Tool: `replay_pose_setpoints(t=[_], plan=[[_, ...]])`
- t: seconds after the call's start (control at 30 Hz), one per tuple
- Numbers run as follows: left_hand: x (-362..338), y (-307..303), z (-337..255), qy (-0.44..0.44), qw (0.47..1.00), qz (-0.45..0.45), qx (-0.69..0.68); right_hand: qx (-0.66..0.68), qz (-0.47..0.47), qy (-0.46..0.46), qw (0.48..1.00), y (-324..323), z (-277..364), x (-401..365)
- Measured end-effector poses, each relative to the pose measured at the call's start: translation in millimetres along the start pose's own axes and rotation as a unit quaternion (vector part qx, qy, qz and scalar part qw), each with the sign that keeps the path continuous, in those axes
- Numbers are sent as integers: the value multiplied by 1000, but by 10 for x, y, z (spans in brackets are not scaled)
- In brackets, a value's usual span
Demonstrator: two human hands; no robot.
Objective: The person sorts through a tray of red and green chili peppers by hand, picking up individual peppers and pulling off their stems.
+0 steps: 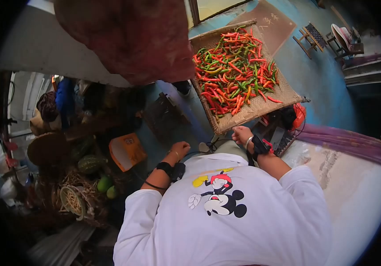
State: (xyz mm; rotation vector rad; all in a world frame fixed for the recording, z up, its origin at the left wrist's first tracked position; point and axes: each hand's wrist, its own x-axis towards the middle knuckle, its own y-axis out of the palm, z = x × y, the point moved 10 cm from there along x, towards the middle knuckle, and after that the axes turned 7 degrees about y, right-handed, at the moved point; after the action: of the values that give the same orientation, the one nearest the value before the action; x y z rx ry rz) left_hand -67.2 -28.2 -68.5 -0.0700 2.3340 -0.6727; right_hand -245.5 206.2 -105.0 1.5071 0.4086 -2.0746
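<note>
Our right hand (pixel 242 134) rests curled at the near edge of the woven tray (pixel 261 106) heaped with chillies (pixel 232 71), gripping it or not we cannot tell, while our left hand (pixel 179 149), loosely closed on nothing, sits short of that edge and should take it next.

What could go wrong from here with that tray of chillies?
1. Only the right hand touches the woven tray, at its near rim. The left hand is off it, so the tray may tip.
2. Some chillies lie close to the rim and could slide off.
3. The cable at the left wrist might snag.
</note>
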Motion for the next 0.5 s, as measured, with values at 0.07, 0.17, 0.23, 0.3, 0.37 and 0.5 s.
replay_pose_setpoints(t=[0.07, 0.17, 0.23, 0.3, 0.37, 0.5], plan=[[-53, -307, 22, 42, 996, -18, 77, 33, -1, -12, 999, 244, -22, -29], [773, -201, -663, 61, 996, -6, 67, 45, -35, 0, 998, -524, 315, 57], [1004, -288, -827, 72, 993, 12, 89, 59, -49, 10, 997, -648, 274, 129], [1220, -344, -1055, 91, 989, 30, 110, 91, -84, -1, 992, -874, 286, 108], [1390, -368, -1273, 107, 984, 68, 123, 134, -105, -3, 985, -1065, 215, 95], [1750, -396, -1437, 130, 970, 128, 161, 261, -164, 12, 951, -1357, -97, 52]])
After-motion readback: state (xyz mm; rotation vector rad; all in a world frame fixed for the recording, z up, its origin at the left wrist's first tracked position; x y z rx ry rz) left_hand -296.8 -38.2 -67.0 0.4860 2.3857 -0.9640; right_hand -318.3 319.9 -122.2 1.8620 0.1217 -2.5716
